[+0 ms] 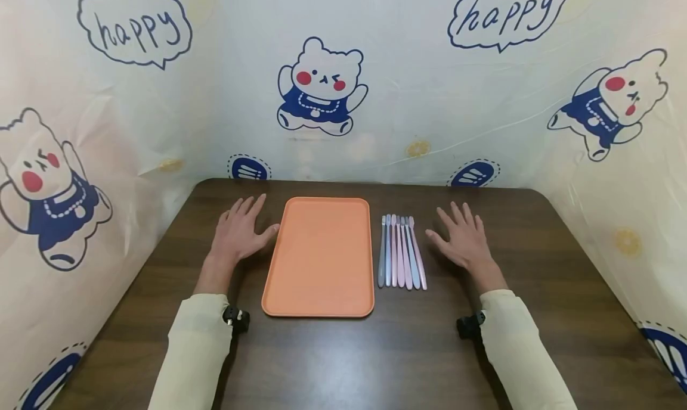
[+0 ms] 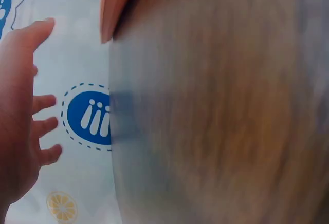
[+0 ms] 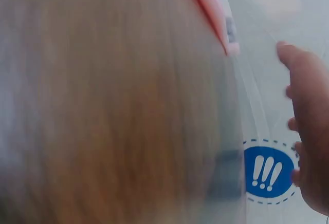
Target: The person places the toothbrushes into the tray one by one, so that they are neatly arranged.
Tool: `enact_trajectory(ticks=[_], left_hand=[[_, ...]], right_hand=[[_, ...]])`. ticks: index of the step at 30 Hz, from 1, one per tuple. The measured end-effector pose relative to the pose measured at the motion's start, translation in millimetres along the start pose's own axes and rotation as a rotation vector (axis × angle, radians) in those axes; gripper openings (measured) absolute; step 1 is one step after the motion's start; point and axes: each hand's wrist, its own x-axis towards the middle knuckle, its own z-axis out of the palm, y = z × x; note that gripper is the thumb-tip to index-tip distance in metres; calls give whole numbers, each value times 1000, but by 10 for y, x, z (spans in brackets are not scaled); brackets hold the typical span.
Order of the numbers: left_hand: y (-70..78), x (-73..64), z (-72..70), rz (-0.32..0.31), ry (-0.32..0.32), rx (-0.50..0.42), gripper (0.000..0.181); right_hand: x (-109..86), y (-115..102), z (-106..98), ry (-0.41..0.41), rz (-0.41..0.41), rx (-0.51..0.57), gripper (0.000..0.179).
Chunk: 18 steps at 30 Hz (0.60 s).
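An orange rectangular tray (image 1: 321,255) lies flat on the dark wooden table. Just right of it, a row of several slim toothbrushes (image 1: 401,252) in blue, pink and purple lies with the heads pointing away from me. My left hand (image 1: 236,234) is spread beside the tray's left side, its thumb near the rim; whether they touch I cannot tell. Fingers spread, my right hand (image 1: 466,240) is to the right of the toothbrushes, apart from them. The left wrist view shows the tray's corner (image 2: 115,8); the right wrist view has a pink handle (image 3: 213,16).
The brown table (image 1: 333,362) has rounded far corners. Behind it and along both sides hangs a pale sheet (image 1: 408,88) printed with cartoon bears and "happy" bubbles. A small black camera sits on each wrist, the left one (image 1: 236,319) and the right one (image 1: 470,325).
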Motion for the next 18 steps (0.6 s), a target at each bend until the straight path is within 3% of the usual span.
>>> enact_trajectory(ticks=[5, 9, 15, 18], left_hand=[[64, -23, 1, -95, -108, -108, 87], [81, -48, 23, -166, -199, -252, 81], [108, -141, 57, -210, -218, -537, 64], [132, -170, 76, -221, -228, -621, 58]], right_hand=[[-16, -131, -24, -68, 17, 62, 78], [-47, -233, -14, -146, 56, 186, 63], [-121, -320, -18, -235, 104, 361, 40], [-149, -337, -51, -282, 120, 407, 35]])
